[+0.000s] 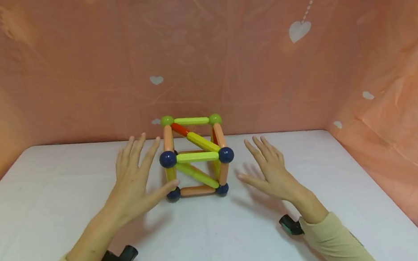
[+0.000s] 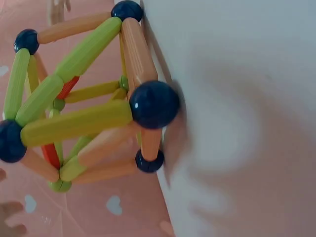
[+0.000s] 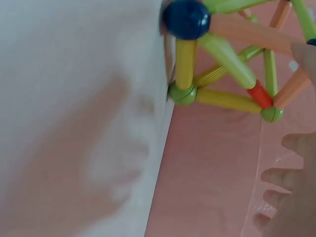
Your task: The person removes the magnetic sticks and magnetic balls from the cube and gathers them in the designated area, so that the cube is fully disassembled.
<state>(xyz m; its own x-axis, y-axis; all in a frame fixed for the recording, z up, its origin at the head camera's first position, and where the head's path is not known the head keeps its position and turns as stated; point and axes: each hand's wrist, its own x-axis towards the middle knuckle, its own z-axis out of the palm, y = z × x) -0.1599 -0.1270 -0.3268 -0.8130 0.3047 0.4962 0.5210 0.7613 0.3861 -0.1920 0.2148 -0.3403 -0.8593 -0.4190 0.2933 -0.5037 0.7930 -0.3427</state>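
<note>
L hand [image 1: 136,184] & R hand [image 1: 274,175] both wide, fingers straight & spread, thumbs pointing inward, nothing gripped; L thumb overlaps the rod-and-ball frame [image 1: 197,157] in head view, can't tell if touching, R hand just beside it, apart. Forearms angle in from either side, frame upright btwn hands on white table [image 1: 210,247], nr pink backdrop [image 1: 219,34].
</note>
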